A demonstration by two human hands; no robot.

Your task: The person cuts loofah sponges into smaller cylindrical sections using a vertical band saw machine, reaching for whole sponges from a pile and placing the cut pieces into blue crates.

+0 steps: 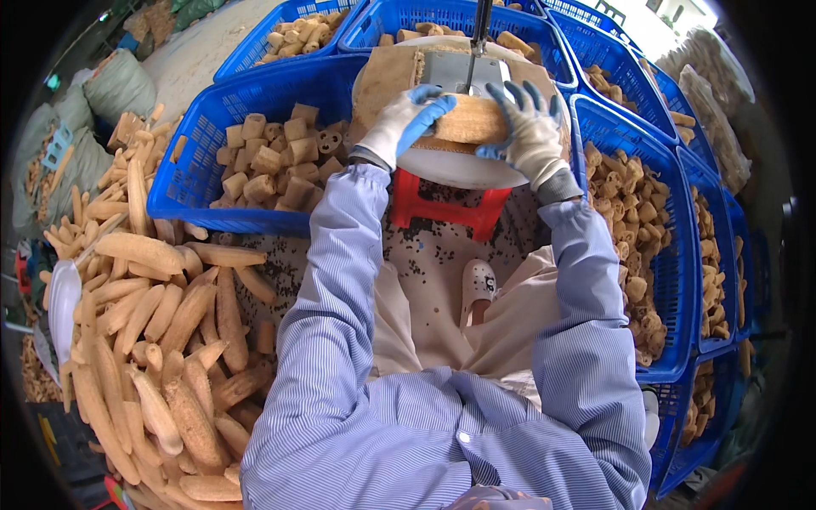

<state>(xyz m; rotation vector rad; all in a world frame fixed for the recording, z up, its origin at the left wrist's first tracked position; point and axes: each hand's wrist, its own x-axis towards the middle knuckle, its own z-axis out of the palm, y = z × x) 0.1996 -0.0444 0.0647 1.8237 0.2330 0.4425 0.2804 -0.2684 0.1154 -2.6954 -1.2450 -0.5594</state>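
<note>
A dried loofah piece lies crosswise at the front of a machine's work surface, beside its metal plate. My left hand, in a white and blue glove, is closed on the loofah's left end, its blue thumb along the near side. At the other end my right hand, gloved alike, holds the loofah between thumb and fingers, with the other fingers spread. Just beyond the loofah, a thin upright metal part comes down to the plate. The fingers' far sides are partly hidden.
To the left, a blue crate holds short cut loofah pieces, near a large heap of whole loofahs. More blue crates of pieces line the right and back. A red stool stands under the work surface, dark bits scattered around it.
</note>
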